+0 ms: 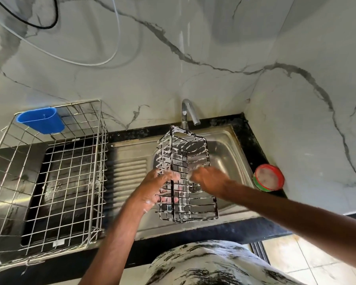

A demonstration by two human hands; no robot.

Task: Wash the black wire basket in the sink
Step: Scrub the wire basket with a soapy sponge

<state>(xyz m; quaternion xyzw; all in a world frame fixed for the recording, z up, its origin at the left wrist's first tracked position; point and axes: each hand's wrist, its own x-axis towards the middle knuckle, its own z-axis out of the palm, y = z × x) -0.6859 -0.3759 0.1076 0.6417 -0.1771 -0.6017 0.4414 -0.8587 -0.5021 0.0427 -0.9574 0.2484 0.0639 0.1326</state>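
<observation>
Head view, looking down on the sink. We hold the basket (183, 159) in the air over the sink (224, 149), its long side running away from us and its far end just below the tap (189, 112). White suds coat its black wires, thickest along the left edge.

Our left hand (158, 186) grips the basket from the left near its middle. The fingers are curled round the wires, and their tips show through the mesh on the inner side.

Our right hand (209, 179) lies against the basket's right side, at about the same height as the left. It is blurred, so we cannot tell whether its fingers pinch anything or only press on the wire.

A ribbed drainboard (130, 171) lies left of the sink bowl. Further left, a steel rack (49, 177) stands on the counter, with a blue cup (40, 120) hung on its far rim. A red-rimmed tub (268, 177) with a pale inside sits on the counter right of the sink, near the wall.
</observation>
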